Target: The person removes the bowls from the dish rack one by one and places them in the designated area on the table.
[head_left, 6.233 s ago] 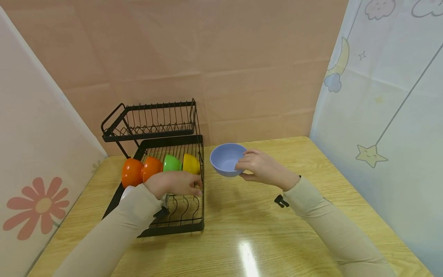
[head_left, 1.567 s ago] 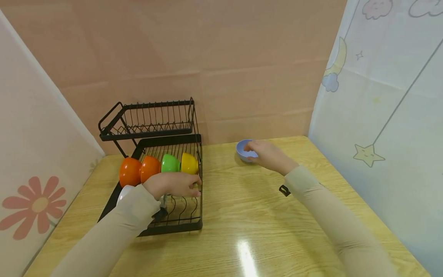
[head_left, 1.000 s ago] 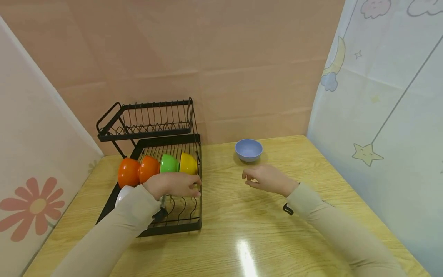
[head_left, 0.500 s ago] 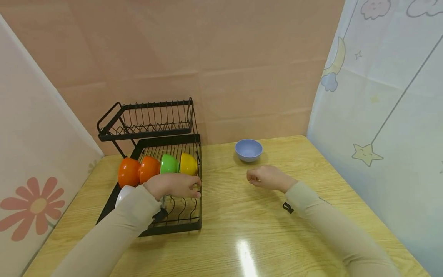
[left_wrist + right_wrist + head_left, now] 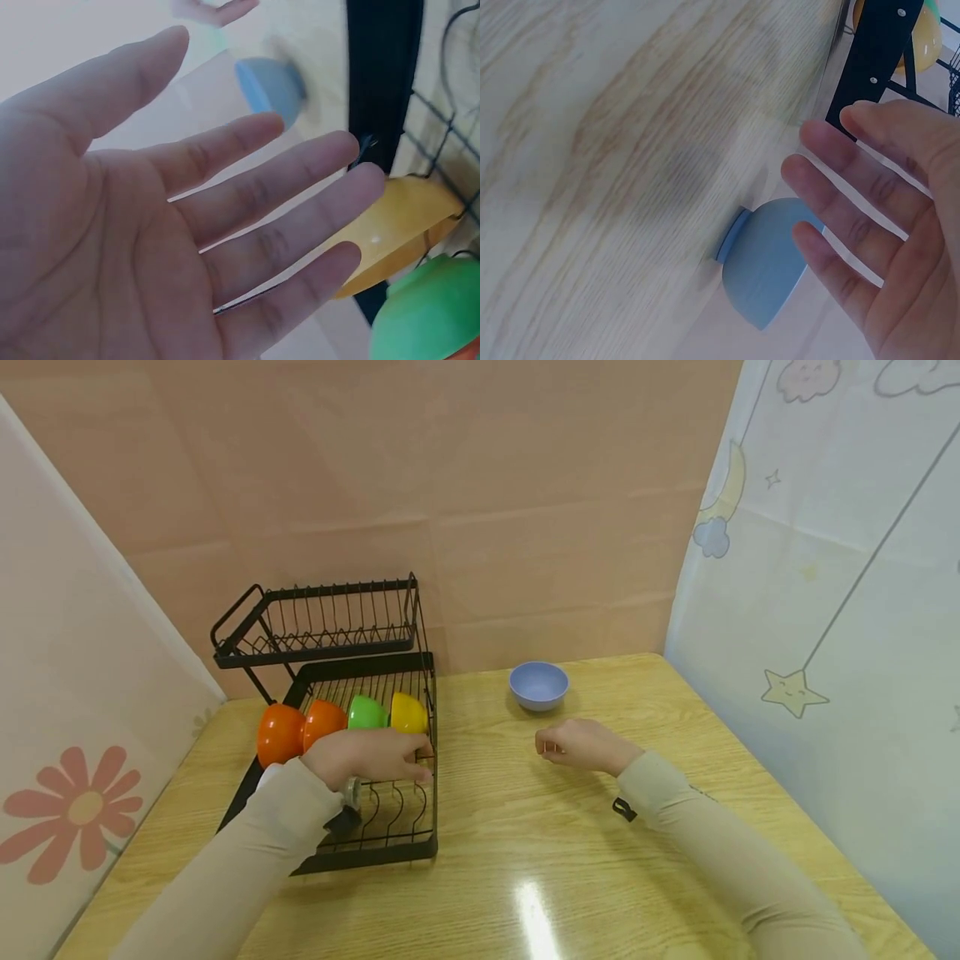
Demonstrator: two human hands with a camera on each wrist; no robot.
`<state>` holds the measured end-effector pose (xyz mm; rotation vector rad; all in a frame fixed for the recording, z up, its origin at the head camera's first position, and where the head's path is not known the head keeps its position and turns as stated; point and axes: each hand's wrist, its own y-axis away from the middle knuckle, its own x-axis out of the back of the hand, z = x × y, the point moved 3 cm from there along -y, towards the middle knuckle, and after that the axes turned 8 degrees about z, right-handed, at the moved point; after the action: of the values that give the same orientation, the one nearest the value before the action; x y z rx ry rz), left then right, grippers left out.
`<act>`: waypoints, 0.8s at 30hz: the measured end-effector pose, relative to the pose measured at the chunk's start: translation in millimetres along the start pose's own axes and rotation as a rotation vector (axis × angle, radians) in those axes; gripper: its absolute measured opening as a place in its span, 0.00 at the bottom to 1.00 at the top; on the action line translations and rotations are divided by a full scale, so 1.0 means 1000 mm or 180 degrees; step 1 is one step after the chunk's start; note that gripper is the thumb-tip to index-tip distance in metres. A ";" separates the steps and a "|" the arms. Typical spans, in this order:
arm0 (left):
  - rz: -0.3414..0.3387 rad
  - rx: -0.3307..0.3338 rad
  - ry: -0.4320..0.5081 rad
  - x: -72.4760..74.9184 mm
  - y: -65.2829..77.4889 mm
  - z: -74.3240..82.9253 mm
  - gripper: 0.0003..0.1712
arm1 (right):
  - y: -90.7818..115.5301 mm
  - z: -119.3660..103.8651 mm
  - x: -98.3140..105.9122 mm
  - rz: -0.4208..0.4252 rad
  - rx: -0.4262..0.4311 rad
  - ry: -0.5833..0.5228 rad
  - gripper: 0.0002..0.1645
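My left hand [image 5: 372,755] is over the front of the black dish rack [image 5: 367,862], its fingers loosely extended and holding nothing. In the left wrist view its palm and spread fingers show beside a yellow bowl [image 5: 397,232] and a green bowl [image 5: 427,311]. Over the table on the right hovers my right hand [image 5: 585,746], fingers relaxed, nothing in them. Just beyond it a blue bowl [image 5: 539,686] stands upright on the wood near the back edge. Two orange bowls [image 5: 280,735] sit on edge in the rack's lower tier, left of the green and yellow ones.
A white item [image 5: 268,774] in the rack is mostly hidden behind the left sleeve. Above the rack's rear is an upper wire tier [image 5: 322,618] that bears nothing. A peach cloth [image 5: 480,527] hangs behind the table [image 5: 487,893], with printed cloths at both sides.
Earlier my right hand held the blue bowl beside the rack. It set the bowl down at the back of the table, let go and drew back toward me. My left hand stayed over the rack.
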<state>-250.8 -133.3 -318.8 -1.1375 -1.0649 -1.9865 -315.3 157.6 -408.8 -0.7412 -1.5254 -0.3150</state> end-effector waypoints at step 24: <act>0.1439 0.0804 0.0109 0.041 0.044 -0.057 0.17 | -0.004 -0.009 0.000 -0.0010 0.0060 0.0028 0.05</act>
<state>-256.4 -208.2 -285.0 -1.0882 -0.9129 -1.4707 -311.3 148.9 -407.2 -0.7216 -1.5196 -0.3054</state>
